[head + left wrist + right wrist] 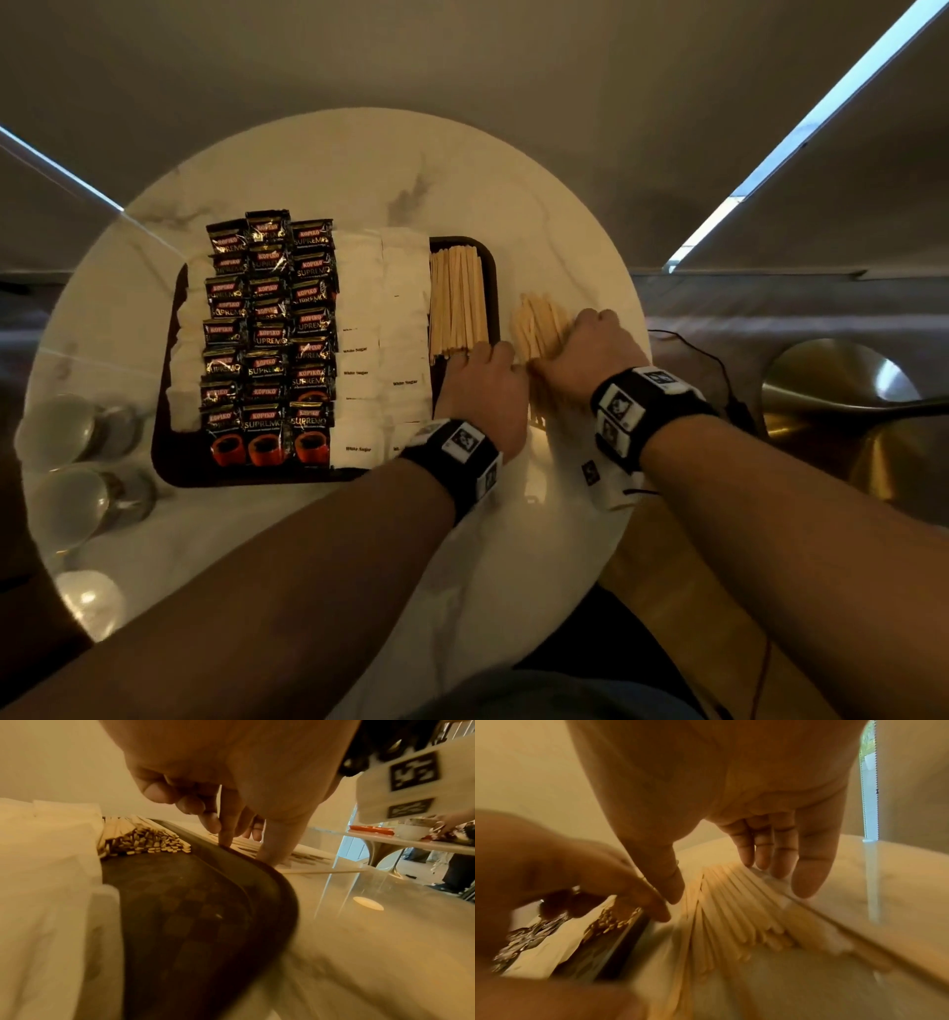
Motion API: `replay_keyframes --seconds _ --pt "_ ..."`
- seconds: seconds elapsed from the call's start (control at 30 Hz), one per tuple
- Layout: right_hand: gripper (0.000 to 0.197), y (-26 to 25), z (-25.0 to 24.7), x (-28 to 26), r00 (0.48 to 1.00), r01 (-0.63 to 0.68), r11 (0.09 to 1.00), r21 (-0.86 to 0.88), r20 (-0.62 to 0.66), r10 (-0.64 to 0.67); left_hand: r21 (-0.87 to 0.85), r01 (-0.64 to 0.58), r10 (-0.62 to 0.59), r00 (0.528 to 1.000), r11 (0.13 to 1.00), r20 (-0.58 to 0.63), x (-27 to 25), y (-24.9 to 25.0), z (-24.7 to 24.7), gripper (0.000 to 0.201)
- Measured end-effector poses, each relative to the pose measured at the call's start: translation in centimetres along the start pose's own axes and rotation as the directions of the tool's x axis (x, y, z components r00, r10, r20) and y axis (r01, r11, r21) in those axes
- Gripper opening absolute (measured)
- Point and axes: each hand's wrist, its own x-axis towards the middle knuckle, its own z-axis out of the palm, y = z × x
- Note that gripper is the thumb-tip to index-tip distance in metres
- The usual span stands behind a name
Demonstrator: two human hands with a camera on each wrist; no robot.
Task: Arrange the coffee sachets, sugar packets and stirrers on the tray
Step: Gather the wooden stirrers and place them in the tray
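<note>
A dark tray (169,462) sits on a round marble table (318,169). It holds three columns of black coffee sachets (269,334), white sugar packets (380,318) and a neat row of wooden stirrers (457,303) at its right end. A loose pile of stirrers (539,324) lies on the table just right of the tray. My right hand (731,886) spans this pile (731,923), thumb on its left side and straight fingers on its right. My left hand (246,852) has its index tip on the tray's right rim (257,866) and its thumb down on the loose stirrers; its other fingers are curled.
Upturned glass cups (77,426) stand at the table's left edge. The right table edge is close behind the loose pile, with a black cable (708,354) and a brass-coloured base (847,390) beyond it. A white tag (601,478) lies near my right wrist.
</note>
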Motion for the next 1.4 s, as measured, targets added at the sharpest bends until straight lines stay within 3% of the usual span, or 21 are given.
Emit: replay_keyframes --seconds 0.1,0.33,0.57,0.93,1.03,1.17,1.27,1.33,1.4 --pt "0.072 -0.7 0.9 0.2 0.999 -0.002 1.000 -0.008 -0.040 0.001 -0.022 0.043 -0.043 0.999 0.999 0.011 1.9 0.0 -0.4 0.039" --pt "0.035 -2.3 2.3 2.0 0.988 -0.054 0.998 -0.031 -0.150 0.049 -0.038 -0.023 0.024 1.000 0.999 0.016 3.7 -0.6 0.1 0.056" --pt "0.031 -3.1 3.4 4.1 0.987 -0.041 0.999 -0.032 -0.156 0.036 -0.089 -0.037 0.033 0.998 0.995 -0.045 3.1 -1.6 0.0 0.063" --pt "0.031 -2.9 3.1 4.1 0.987 -0.025 1.000 -0.010 -0.156 0.023 -0.414 0.054 -0.162 0.960 0.909 -0.230 -0.9 -4.7 -1.1 0.052" --pt "0.030 -2.4 2.4 3.7 0.988 -0.033 0.994 0.103 -0.144 0.048 -0.490 0.041 -0.191 0.946 0.871 -0.261 -1.6 -5.4 -1.0 0.047" --pt "0.028 -1.4 0.3 1.3 0.984 0.029 0.938 0.344 -0.178 0.035 -0.673 -0.033 -0.235 0.923 0.738 -0.304 -1.9 -6.0 -1.4 0.034" --pt "0.019 -1.2 -1.1 -2.2 0.988 0.151 0.781 0.606 -0.082 -0.128 -0.787 -0.023 -0.290 0.923 0.617 -0.254 -2.1 -5.6 -2.8 0.028" --pt "0.012 -1.6 -1.8 -4.9 0.949 0.161 0.675 0.721 0.074 -0.305 -0.901 0.020 -0.314 0.940 0.433 -0.130 -2.1 -5.3 -3.7 0.039" --pt "0.015 -2.3 -2.4 -7.1 0.881 0.164 0.651 0.741 0.187 -0.434 -0.980 0.032 -0.216 0.976 0.196 -0.012 -2.2 -5.3 -4.3 0.060"
